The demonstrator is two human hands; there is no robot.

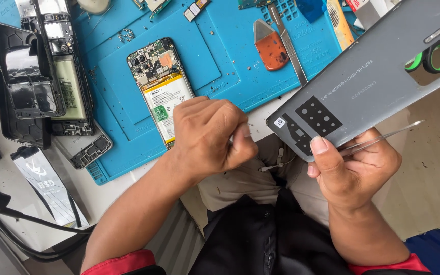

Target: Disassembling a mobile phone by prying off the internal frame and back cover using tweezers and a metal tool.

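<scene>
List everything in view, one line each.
mat: 1, blue, on the bench
open phone: 1, battery showing, on the mat
phone frames: 2, black, far left
pick: 1, orange, top of the mat
metal tool: 1, silver, beside the pick
back cover: 1, grey, held by its lower corner
tweezers: 1, silver, under the cover
cable: 1, black, lower left
left hand: fisted, over the mat edge
right hand: grip on back cover and tweezers
</scene>
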